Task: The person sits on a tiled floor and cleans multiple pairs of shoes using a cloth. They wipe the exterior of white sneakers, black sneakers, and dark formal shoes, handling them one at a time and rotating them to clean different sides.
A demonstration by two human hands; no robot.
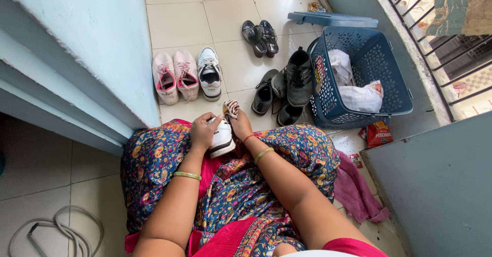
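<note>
**Entry: white shoe held in lap, with striped cloth**

Landmark for all positions: the white shoe [221,138], resting on the person's lap over a patterned blue garment [154,159].

- White shoe: lies toe toward the person, opening away, propped on the knees. Judged to sit there so both hands can reach it without stooping to the floor.
- Left hand [203,130]: at the shoe's left side, fingers curled round its upper edge and closed against it, apparently to steady it. A green bangle [187,175] sits on that forearm.
- Right hand [239,125]: at the shoe's right, just above its far end. Fingers pinched together on a small striped cloth [231,108] (a sock or rag, cannot tell which), which stands up from the fingertips. Whether the cloth touches the shoe cannot be told.
- Beyond the shoe, on the tiled floor [179,21]: a pink pair [175,76] and a single white-and-black shoe [209,73] to the far left, set side by side along the wall; dark shoes [287,85] in a looser cluster to the far right; black sandals [261,37] farther off.
- Right of the dark shoes: a blue plastic basket [394,90] holding white bags, its lid [332,19] lying behind it.
- Right of the lap: a mauve cloth [356,190] on the floor.
</note>
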